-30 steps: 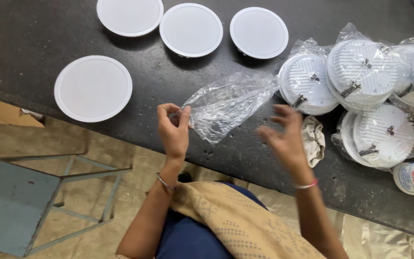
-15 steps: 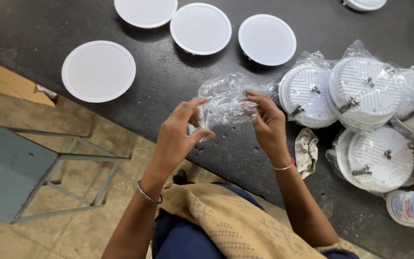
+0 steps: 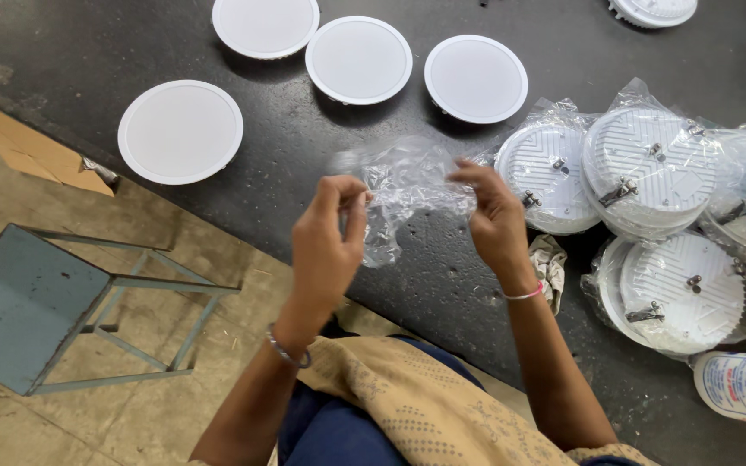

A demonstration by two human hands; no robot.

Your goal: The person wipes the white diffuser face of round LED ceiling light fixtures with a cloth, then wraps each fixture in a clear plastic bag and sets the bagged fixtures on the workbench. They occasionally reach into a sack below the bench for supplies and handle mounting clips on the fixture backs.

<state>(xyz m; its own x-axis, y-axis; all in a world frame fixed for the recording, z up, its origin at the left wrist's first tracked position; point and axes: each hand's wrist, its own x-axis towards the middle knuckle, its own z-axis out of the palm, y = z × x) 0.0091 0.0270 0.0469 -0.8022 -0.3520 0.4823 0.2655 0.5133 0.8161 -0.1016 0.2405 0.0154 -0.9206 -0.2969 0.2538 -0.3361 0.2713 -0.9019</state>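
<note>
My left hand [image 3: 328,246] and my right hand [image 3: 494,220] both pinch a crumpled clear plastic bag [image 3: 403,185], held between them above the edge of a dark table [image 3: 71,52]. The bag looks empty. Unwrapped round white light panels lie face up on the table: one at the left [image 3: 180,131] and three in a row at the back [image 3: 358,59]. To the right of my right hand, several round white lamps in clear bags [image 3: 649,168] lie back side up, with metal spring clips showing.
A blue metal stool [image 3: 28,302] stands on the tiled floor at the lower left. Cardboard [image 3: 19,147] lies by the table's edge. A crumpled rag [image 3: 550,263] sits near my right wrist. A white cylindrical container [image 3: 744,388] lies at the lower right.
My hands came together from being apart, and both now grip the plastic bag, which has been bunched up smaller between them.
</note>
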